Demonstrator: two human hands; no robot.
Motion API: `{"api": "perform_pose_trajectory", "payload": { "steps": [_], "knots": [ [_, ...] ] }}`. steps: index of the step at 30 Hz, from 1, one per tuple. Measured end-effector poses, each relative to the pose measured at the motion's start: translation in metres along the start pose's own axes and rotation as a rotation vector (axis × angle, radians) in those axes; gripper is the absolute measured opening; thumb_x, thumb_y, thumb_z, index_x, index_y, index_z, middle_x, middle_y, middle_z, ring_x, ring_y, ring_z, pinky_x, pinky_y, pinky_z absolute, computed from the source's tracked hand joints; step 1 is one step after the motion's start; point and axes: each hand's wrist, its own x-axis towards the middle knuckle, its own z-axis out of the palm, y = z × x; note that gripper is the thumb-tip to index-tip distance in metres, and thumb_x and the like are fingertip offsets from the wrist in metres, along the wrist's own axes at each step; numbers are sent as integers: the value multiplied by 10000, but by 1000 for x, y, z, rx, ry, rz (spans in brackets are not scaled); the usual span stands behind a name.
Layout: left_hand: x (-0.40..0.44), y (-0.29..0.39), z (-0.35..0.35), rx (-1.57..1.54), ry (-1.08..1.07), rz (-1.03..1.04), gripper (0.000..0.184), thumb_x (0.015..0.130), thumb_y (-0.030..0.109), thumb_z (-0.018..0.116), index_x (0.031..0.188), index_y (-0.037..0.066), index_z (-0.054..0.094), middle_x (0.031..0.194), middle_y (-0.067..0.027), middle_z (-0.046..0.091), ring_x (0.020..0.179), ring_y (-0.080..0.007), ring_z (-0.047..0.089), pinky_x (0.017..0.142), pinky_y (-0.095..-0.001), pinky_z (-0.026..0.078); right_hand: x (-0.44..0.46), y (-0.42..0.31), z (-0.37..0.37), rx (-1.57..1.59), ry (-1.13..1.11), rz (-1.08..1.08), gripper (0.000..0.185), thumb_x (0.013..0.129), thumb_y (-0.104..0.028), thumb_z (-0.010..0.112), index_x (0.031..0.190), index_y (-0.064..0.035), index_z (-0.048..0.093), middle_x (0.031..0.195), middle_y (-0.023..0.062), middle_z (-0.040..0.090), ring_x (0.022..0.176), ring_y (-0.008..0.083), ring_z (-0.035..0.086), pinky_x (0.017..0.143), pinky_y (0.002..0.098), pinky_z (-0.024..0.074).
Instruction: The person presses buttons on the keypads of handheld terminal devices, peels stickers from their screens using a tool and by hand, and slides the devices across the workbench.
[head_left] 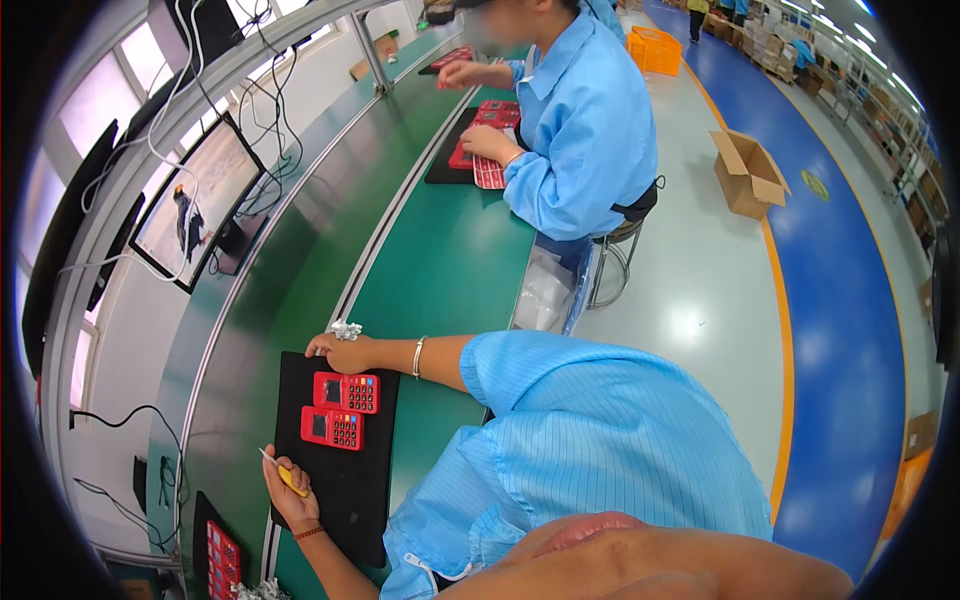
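My left hand (290,490) is closed on a yellow-handled tool (292,480) with a pale pointed tip, beside the black mat (345,500). Two red card terminals (346,392) (332,428) lie side by side on the mat, screens and keypads facing up. Just beyond the upper one, my right hand (345,354) rests at the mat's far edge with its fingers bent; whatever is between the fingertips is hidden. A crumpled silvery piece (346,330) touches or lies right behind that hand.
Several red devices (222,560) stand on a dark mat at lower left. A co-worker (585,130) sits farther along the green bench (440,255), hands over other red devices (492,125). A monitor (198,205) and cables hang beyond the bench. An open carton (748,175) is on the floor.
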Motion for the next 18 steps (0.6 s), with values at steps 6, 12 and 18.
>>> {"api": "perform_pose_trajectory", "payload": {
  "steps": [6,12,18],
  "knots": [
    [-2,0,2,-5,-18,7,370,1099,280,459,1387,51,488,861,-19,566,514,-42,420,433,-190,341,-2,-5,-1,-55,11,29,424,905,-11,371,1244,-47,622,1233,149,654,1186,274,613,1056,390,470],
    [-2,-1,-1,2,-19,15,369,1097,275,461,1393,56,484,864,-18,565,511,-42,414,436,-191,339,-5,-7,-3,-78,19,15,381,917,-23,391,1207,-35,637,1237,149,655,1179,270,618,1049,377,477],
    [-2,-1,-2,-20,-36,15,360,1099,268,454,1382,49,494,867,-20,564,511,-42,412,436,-190,342,-1,2,-2,-39,5,12,386,896,-38,414,1207,-70,642,1252,141,648,1199,284,606,1045,395,474]
  ]
}}
